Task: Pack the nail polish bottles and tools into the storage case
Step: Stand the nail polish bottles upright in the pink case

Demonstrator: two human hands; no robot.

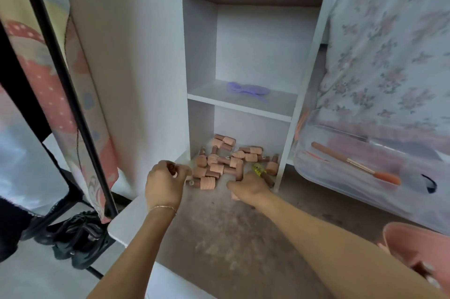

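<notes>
Nearest us, both forearms reach over the dusty worktop [231, 237] to the nail polish bottles [219, 164] heaped on their sides in the bottom shelf bay [283, 152]; our left hand [164, 183] has its grip curled round one small bottle, our right hand [249, 186] grips another, maybe two. We judge them light, rigid and smooth, likely breakable and prone to roll, so pinch across the ribbed pink cap, not the dark body. The clear storage case [365, 177] sits to the right, a brush-like tool [355, 163] already inside.
</notes>
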